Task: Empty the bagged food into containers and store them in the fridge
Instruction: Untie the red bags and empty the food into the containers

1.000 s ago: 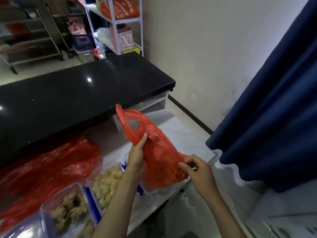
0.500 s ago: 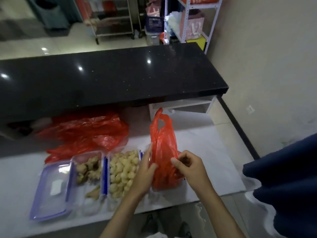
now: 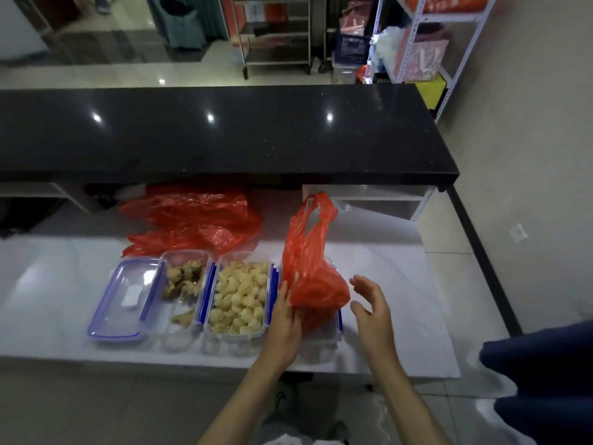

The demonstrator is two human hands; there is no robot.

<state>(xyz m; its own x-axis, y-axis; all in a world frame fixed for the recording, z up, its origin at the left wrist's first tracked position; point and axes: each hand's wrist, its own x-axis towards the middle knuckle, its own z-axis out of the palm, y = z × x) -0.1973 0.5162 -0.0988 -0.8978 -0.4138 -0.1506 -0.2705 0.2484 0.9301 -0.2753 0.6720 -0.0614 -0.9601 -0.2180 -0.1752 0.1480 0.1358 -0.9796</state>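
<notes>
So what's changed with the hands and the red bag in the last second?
The right hand has let go of the red bag and now hovers open beside it. The bag has come down onto the rightmost container; the left hand still holds its lower edge. The two filled containers, the lid and the empty bags look unmoved.

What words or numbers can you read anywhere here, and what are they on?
None can be read.
Orange bag on the top shelf: pale marks, too blurred.
Pink bag on the rack: a pale mark, unclear.
Lid: white label, no print legible.
Red bag: no print visible.
</notes>
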